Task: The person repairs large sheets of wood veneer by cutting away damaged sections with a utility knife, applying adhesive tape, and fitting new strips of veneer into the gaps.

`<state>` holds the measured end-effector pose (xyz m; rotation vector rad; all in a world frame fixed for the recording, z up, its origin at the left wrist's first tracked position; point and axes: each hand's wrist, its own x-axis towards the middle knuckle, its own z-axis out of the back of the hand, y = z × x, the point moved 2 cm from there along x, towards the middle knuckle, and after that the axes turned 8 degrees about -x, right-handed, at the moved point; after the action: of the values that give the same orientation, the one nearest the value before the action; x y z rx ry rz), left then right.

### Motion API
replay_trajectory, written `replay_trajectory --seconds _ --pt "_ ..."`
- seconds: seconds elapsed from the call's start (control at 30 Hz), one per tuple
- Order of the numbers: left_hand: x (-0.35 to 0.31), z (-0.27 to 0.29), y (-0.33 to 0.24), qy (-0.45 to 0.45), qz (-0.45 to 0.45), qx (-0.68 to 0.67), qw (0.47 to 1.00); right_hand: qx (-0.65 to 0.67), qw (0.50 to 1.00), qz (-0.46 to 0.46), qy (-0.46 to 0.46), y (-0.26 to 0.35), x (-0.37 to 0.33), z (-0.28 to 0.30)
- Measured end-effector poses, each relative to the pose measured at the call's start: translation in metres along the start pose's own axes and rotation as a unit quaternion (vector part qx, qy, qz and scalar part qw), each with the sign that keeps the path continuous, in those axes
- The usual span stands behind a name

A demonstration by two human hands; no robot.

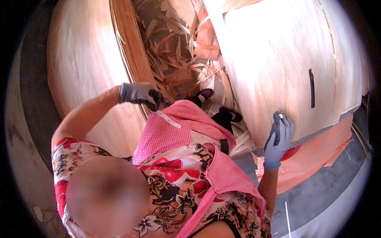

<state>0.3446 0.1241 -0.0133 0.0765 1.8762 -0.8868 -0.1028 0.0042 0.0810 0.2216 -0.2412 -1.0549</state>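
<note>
My left hand (141, 94), in a grey glove with dark fingertips, is closed over the inner edge of the left wood stack. From its pinched fingers hangs a short white strip (168, 119) with small dark marks or holes, in front of a pink apron (166, 135). My right hand (278, 137), gloved alike, rests at the near edge of a pale veneer sheet (262, 71). Its fingers are curled, and a small white piece (281, 116) shows at their tips; its kind I cannot make out. Farther along that sheet lies a narrow black strip (311, 88).
A tall stack of veneer (85, 59) stands on the left. Torn wood scraps (178, 55) litter the floor between the stacks, around my shoes (205, 93). Orange-brown veneer (313, 154) sticks out below the right sheet. Something red (291, 152) shows beside my right wrist.
</note>
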Motion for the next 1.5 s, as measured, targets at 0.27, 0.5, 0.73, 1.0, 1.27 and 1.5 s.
replay_trajectory --seconds 0.27,0.5,0.73,1.0,1.27,1.5 --pt "-0.016 0.039 -0.107 0.137 -0.085 -0.032 0.986 0.021 1.0 -0.014 -0.008 0.001 -0.002 -0.009" --pt "-0.011 0.025 -0.148 -0.007 -0.126 -0.297 0.947 -0.07 0.992 -0.095 -0.055 -0.032 0.0 0.008" --pt "0.07 -0.017 -0.178 -0.024 -0.31 -0.398 0.863 -0.175 0.977 -0.106 -0.058 -0.051 0.006 -0.006" --pt "0.117 -0.038 -0.226 -0.01 -0.392 -0.309 0.867 -0.194 0.972 -0.085 -0.101 -0.043 0.048 -0.035" --pt "0.152 -0.047 -0.251 0.016 -0.42 -0.332 0.844 -0.213 0.973 -0.048 -0.078 -0.047 0.056 -0.058" --pt "0.177 -0.057 -0.263 0.017 -0.353 -0.314 0.881 -0.192 0.977 -0.059 -0.071 -0.048 0.055 -0.06"
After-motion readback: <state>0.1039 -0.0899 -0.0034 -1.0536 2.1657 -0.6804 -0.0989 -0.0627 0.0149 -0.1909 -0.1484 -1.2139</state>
